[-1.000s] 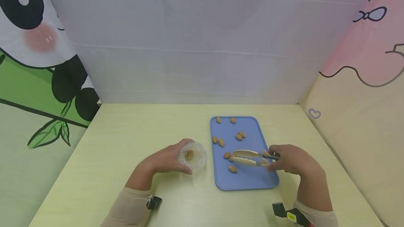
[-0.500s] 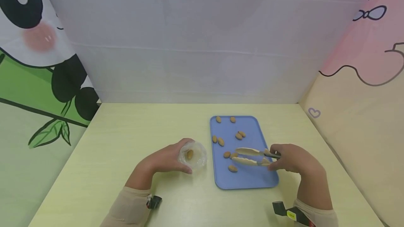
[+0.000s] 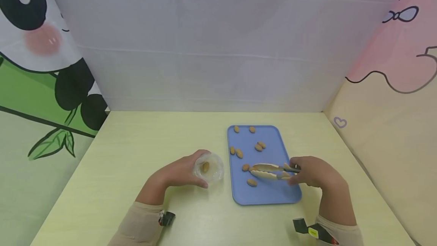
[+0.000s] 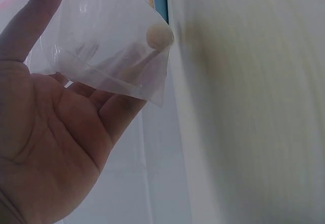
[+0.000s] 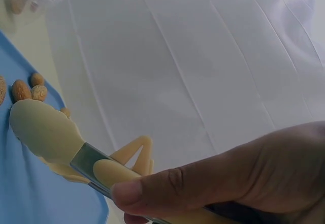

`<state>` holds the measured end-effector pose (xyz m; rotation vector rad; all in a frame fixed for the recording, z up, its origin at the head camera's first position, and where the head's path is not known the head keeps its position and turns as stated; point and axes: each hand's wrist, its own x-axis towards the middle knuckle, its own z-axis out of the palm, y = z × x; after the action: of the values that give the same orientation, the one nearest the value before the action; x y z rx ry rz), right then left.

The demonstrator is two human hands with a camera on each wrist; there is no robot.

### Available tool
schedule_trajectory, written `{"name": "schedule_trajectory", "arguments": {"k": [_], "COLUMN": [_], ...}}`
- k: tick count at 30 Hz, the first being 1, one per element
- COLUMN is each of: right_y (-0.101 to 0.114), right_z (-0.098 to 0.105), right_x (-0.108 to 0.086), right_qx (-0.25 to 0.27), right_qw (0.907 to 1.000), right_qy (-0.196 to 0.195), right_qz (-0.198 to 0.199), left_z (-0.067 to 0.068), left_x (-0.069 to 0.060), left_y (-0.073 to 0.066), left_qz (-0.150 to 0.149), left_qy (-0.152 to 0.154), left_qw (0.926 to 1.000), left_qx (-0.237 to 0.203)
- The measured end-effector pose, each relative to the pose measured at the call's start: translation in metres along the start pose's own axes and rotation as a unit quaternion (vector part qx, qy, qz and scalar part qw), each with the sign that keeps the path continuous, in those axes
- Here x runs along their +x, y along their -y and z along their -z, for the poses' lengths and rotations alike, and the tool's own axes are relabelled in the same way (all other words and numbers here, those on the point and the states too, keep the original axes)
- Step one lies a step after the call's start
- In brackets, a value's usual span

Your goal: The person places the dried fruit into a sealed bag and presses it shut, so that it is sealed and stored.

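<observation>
Lower right, right hand (image 3: 312,172) grips near-closed tongs (image 3: 264,175) at nut (image 3: 251,169), pinch unclear; left hand (image 3: 184,171) holds bag (image 3: 216,168); picking, I'd say, firmer squeeze next

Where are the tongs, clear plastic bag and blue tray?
Tongs (image 3: 267,167), head view: on the far cream arm, toward its tip.
Clear plastic bag (image 4: 101,36), left wrist view: on its see-through side.
Blue tray (image 3: 264,195), head view: on bare surface by its near edge.

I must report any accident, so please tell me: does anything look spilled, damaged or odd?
Nothing stands out. The visible nuts are on the blue tray, at the tongs or in the clear bag; I see none spilled.
</observation>
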<state>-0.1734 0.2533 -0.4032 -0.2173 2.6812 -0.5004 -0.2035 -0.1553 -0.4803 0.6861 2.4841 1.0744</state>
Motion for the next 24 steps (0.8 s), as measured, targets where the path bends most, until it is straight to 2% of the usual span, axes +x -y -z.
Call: {"name": "schedule_trajectory", "arguments": {"k": [6,13,24], "right_y": [-0.005,-0.008,-0.002], "right_z": [0.0,0.005,0.007], "right_x": [0.001,0.001,0.0], "right_qx": [-0.017,-0.044,-0.033], "right_qw": [0.9998,0.9961,0.989], "right_qy": [-0.011,-0.057,-0.108], "right_qz": [0.006,0.05,0.096], "left_z": [0.0,-0.001,-0.003], "left_x": [0.0,0.001,0.006], "left_y": [0.0,0.001,0.01], "left_qz": [0.002,0.002,-0.005], "left_qy": [0.001,0.003,0.001], "left_qw": [1.0,0.9999,0.9998], "left_qx": [-0.005,-0.013,-0.017]}}
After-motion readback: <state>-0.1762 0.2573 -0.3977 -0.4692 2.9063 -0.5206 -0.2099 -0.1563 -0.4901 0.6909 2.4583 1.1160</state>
